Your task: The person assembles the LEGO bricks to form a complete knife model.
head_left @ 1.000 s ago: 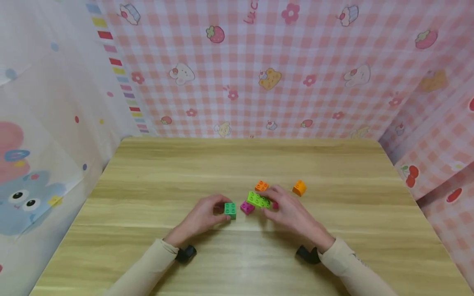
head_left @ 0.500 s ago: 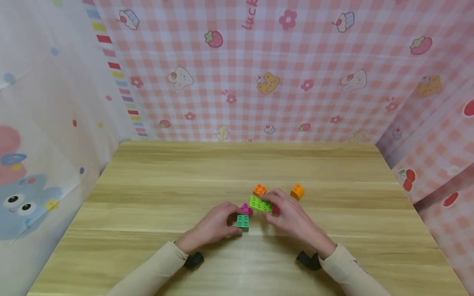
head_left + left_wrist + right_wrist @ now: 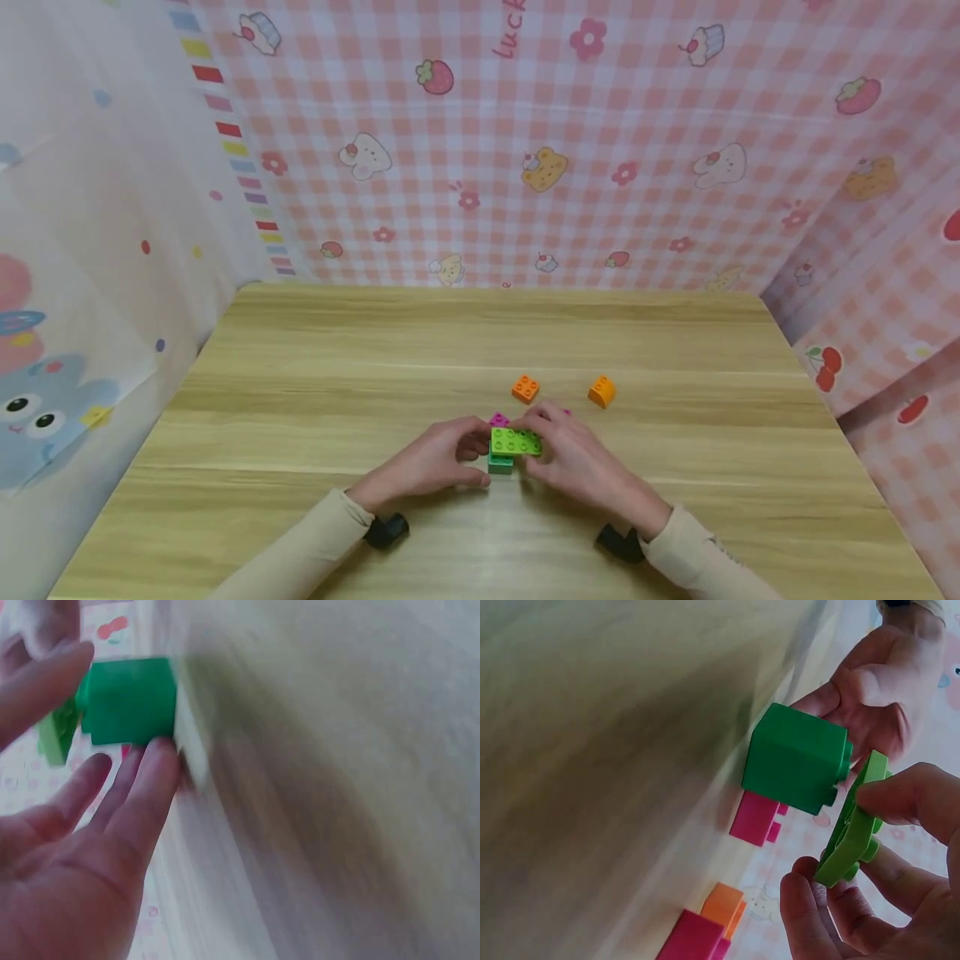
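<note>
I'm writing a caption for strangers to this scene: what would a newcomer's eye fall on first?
Probably the lime-green brick, held by the right hand above the darker green brick on the wooden table. Next might come two orange pieces beyond the hands: a square brick and, to its right, a curved-sided one. Behind the table, the pink checked cloth fills much of the head view.

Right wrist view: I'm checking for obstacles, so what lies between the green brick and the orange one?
In the right wrist view, a magenta brick lies between the green brick and the orange brick.
</note>
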`<state>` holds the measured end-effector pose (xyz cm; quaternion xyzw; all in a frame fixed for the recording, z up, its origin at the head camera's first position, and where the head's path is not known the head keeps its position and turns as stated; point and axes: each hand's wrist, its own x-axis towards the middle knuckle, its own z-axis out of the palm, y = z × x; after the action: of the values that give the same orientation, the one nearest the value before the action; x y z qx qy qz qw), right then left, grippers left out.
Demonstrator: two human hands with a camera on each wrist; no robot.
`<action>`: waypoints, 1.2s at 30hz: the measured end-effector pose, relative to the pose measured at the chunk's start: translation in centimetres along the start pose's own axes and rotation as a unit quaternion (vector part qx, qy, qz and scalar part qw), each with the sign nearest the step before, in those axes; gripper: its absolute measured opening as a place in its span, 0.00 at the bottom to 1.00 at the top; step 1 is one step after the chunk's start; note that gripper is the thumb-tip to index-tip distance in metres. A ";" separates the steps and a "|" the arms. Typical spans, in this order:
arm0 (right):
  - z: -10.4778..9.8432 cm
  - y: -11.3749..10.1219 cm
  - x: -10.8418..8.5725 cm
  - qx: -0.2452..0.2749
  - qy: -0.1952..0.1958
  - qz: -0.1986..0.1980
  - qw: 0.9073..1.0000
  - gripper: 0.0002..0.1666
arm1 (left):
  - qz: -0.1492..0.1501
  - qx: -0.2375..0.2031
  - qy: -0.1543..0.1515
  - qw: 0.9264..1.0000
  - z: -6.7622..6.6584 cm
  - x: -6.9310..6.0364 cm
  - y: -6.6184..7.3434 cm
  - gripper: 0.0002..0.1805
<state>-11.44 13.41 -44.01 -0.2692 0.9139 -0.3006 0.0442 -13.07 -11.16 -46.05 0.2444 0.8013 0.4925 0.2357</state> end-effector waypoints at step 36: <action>1.1 -0.7 0.0 -0.033 -0.022 -0.062 0.997 0.20 | 0.111 0.152 0.098 0.977 0.2 -1.0 0.3 0.12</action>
<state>-10.87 12.36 -44.49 -0.3336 0.9035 -0.2665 0.0367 -12.12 -11.58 -45.72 0.3158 0.8536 0.4098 0.0603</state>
